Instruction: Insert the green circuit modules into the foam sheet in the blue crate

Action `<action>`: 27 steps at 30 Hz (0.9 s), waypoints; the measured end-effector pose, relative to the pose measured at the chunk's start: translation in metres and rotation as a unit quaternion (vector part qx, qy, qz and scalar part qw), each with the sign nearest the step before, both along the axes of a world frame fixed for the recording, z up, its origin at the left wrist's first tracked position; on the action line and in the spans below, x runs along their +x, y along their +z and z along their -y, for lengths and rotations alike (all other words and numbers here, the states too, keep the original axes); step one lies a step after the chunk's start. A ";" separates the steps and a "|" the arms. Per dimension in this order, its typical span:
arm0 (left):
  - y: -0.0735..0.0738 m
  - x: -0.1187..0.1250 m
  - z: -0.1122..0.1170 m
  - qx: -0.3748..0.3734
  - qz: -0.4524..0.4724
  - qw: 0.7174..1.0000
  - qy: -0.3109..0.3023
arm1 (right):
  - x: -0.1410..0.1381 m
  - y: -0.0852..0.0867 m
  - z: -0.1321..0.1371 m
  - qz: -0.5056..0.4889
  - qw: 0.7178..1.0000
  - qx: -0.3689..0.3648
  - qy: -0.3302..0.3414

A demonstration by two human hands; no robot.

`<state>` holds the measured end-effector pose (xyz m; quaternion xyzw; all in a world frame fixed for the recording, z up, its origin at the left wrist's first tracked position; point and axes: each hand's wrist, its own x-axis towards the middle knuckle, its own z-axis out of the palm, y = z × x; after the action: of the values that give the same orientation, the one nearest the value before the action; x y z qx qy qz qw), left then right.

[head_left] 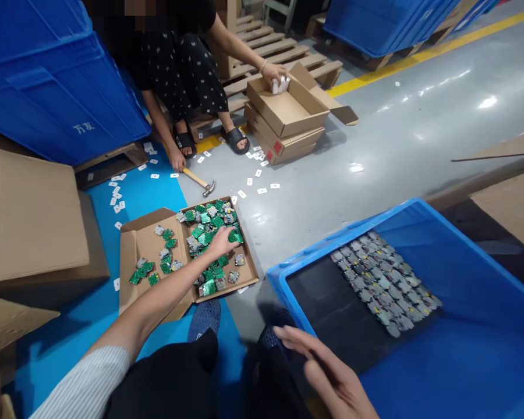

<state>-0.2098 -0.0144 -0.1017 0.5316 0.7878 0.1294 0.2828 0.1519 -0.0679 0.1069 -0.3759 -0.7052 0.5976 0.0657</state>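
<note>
— Grey factory floor, wasn't it? Where were the hands?

— Right hand [332, 378] lay open and empty beside the blue crate [419, 212] of grey parts [384, 282]. Left hand [222, 241] spread over the green boards [209, 238] in the cardboard tray [133, 247].

— Picking, then?

— Seemingly; closing on one board came next. Beyond, a co-worker's hand [177, 160] touched a hammer [199, 180].

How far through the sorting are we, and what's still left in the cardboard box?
Done so far: a patch of grey parts lies in the blue bin, covering only part of its floor. In hand: the left hand reaches onto the green circuit boards in the flat cardboard box; the right hand hovers open and empty by the bin. Left: many boards remain in the box, some on its flap.
</note>
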 end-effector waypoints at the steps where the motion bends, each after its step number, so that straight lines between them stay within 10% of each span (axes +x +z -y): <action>1: -0.001 0.000 -0.003 -0.011 -0.016 1.000 -0.009 | -0.022 -0.001 -0.013 -0.013 0.998 -0.002 0.055; 4: -0.002 0.002 -0.006 -0.045 -0.060 0.996 -0.057 | -0.097 -0.040 -0.038 -0.035 0.986 0.040 0.161; 8: 0.004 0.006 -0.001 -0.090 -0.110 0.980 -0.143 | -0.177 -0.139 -0.035 0.194 0.955 0.161 0.158; 13: 0.010 0.011 -0.003 -0.117 -0.150 0.961 -0.201 | -0.205 -0.214 -0.023 0.286 0.921 0.235 0.123; 20: 0.012 0.019 0.000 -0.070 -0.092 0.985 -0.125 | -0.194 -0.225 -0.031 0.282 0.931 0.196 0.119; 27: 0.019 0.024 0.024 0.041 0.120 0.988 0.085 | -0.195 -0.215 -0.029 0.222 0.951 0.168 0.136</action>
<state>-0.1857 -0.0383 -0.0826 0.4547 0.7846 0.2478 0.3410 -0.0431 -0.0387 -0.1078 -0.3832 -0.8366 0.3751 -0.1124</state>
